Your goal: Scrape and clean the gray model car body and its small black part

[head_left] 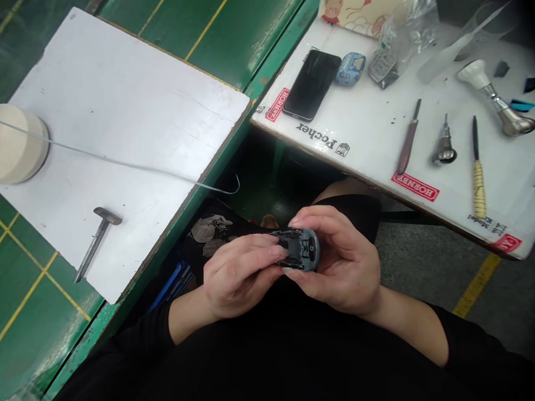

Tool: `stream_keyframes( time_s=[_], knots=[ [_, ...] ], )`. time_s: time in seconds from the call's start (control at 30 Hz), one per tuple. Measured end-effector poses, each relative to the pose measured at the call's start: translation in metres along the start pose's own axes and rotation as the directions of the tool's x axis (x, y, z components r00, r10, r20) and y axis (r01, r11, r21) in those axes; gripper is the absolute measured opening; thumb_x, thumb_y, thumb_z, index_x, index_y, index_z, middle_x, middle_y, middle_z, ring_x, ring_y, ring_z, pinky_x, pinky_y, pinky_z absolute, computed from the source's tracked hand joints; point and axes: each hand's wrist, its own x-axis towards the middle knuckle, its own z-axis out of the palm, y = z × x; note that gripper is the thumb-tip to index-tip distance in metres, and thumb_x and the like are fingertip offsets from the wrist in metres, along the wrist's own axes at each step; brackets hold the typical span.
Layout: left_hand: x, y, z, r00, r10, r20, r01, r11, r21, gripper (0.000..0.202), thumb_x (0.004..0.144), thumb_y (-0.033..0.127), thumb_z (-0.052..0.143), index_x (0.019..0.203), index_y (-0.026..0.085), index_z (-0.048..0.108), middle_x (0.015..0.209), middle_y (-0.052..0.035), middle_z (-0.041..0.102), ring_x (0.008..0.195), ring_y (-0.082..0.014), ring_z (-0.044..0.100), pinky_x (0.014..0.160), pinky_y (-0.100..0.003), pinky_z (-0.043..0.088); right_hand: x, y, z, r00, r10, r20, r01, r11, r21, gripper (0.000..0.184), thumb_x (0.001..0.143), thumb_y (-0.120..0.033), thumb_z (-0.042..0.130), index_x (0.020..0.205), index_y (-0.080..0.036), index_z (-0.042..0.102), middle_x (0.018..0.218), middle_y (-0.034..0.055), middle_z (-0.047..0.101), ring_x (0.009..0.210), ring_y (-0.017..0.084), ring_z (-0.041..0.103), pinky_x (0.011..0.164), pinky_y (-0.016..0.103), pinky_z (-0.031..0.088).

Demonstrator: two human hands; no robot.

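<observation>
Left hand [238, 273], right hand [343, 262] pinch grey part [303, 249], perhaps toy chassis; edges hidden.

Small grey-blue model car [301, 249], underside up, dark chassis exposed, end-on, pinched between fingers [259, 254], low over lap [288, 351].

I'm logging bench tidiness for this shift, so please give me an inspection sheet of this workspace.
Surface: left white board on green bench; right white board.
Job's things: grey model piece held over the lap.
Clutter: phone, blue toy, plastic bags, brown-handled tool, yellow-handled tool, hammer-like tool.
Grippers: left hand and right hand both grip the piece.
Cables: thin white line from spool.
Surroundings: grey floor with yellow line.
</observation>
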Motion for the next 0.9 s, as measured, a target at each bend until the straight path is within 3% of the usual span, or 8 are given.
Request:
stream_keyframes(
  time_s=[0.2,0.37,0.57,0.63,0.7,0.77,0.8,0.9],
  knots=[
    [0.004,0.003,0.005,0.999,0.024,-0.041,-0.026,0.999,-0.044,0.061,0.098,0.016,0.096,0.152,0.036,0.077,0.110,-0.0023,0.096,0.103,-0.0303,0.095,0.091,-0.046,0.083,-0.002,-0.002,-0.001,1.000,-0.022,-0.012,0.022,1.000,0.013,0.056,0.085,-0.021,0.103,0.135,-0.032,0.082,0.127,0.0075,0.079,0.111,0.026,0.079,0.097,0.044,0.073],
    [0.003,0.003,0.006,0.999,-0.016,-0.051,0.014,0.999,-0.039,0.044,0.095,0.020,0.099,0.134,0.035,0.085,0.107,-0.0010,0.096,0.100,-0.0314,0.095,0.087,-0.047,0.084,-0.001,-0.003,0.000,0.999,-0.037,-0.025,0.037,0.999,-0.005,0.055,0.084,-0.022,0.102,0.134,-0.031,0.082,0.124,0.0079,0.079,0.108,0.027,0.079,0.095,0.046,0.074],
    [0.003,0.003,0.004,0.999,-0.019,-0.051,0.013,0.994,-0.109,0.062,0.094,0.015,0.100,0.149,0.037,0.080,0.114,-0.0026,0.096,0.102,-0.0306,0.095,0.093,-0.047,0.083,-0.002,0.001,0.001,0.999,-0.031,-0.024,0.032,0.999,0.038,0.055,0.087,-0.021,0.103,0.137,-0.032,0.081,0.126,0.0070,0.077,0.112,0.025,0.077,0.100,0.043,0.072],
    [0.002,0.003,0.004,0.996,-0.057,-0.070,0.049,0.993,-0.112,0.055,0.093,0.019,0.102,0.143,0.036,0.084,0.112,-0.0024,0.096,0.100,-0.0308,0.095,0.093,-0.047,0.082,-0.002,0.004,-0.001,1.000,0.021,-0.014,-0.020,0.998,0.055,0.055,0.089,-0.028,0.105,0.138,-0.034,0.081,0.128,0.0068,0.075,0.112,0.025,0.076,0.097,0.042,0.071],
    [0.002,0.004,0.005,0.980,-0.172,-0.099,0.156,0.976,-0.155,0.054,0.090,0.021,0.105,0.139,0.034,0.086,0.105,-0.0018,0.095,0.096,-0.0289,0.094,0.095,-0.045,0.081,-0.001,0.005,-0.004,0.995,0.103,0.003,-0.103,0.993,0.056,0.064,0.089,-0.045,0.107,0.147,-0.037,0.078,0.138,0.0086,0.072,0.116,0.026,0.075,0.095,0.042,0.071],
    [0.003,0.004,0.005,0.940,-0.334,-0.071,0.300,0.907,-0.294,0.058,0.087,0.020,0.108,0.140,0.030,0.086,0.099,-0.0019,0.094,0.090,-0.0248,0.092,0.093,-0.038,0.079,0.002,0.005,-0.010,0.990,0.142,0.019,-0.143,0.989,0.050,0.069,0.094,-0.059,0.101,0.155,-0.039,0.076,0.150,0.0108,0.068,0.124,0.029,0.074,0.099,0.045,0.071],
    [0.004,0.003,0.005,0.908,-0.419,-0.015,0.381,0.840,-0.387,0.059,0.086,0.019,0.109,0.140,0.027,0.087,0.097,-0.0021,0.093,0.088,-0.0227,0.091,0.090,-0.035,0.077,0.004,0.004,-0.013,0.990,0.139,0.023,-0.140,0.989,0.038,0.061,0.099,-0.059,0.096,0.154,-0.038,0.078,0.152,0.0110,0.069,0.128,0.030,0.073,0.104,0.047,0.070],
    [0.009,0.000,0.005,0.785,-0.570,0.245,0.584,0.546,-0.601,0.050,0.087,0.017,0.107,0.134,0.023,0.090,0.097,-0.0035,0.091,0.082,-0.0187,0.088,0.079,-0.027,0.073,0.013,0.000,-0.021,0.992,0.127,0.020,-0.126,0.991,-0.037,0.017,0.111,-0.038,0.084,0.126,-0.034,0.089,0.136,0.0090,0.076,0.128,0.028,0.074,0.111,0.048,0.068]
  ],
)
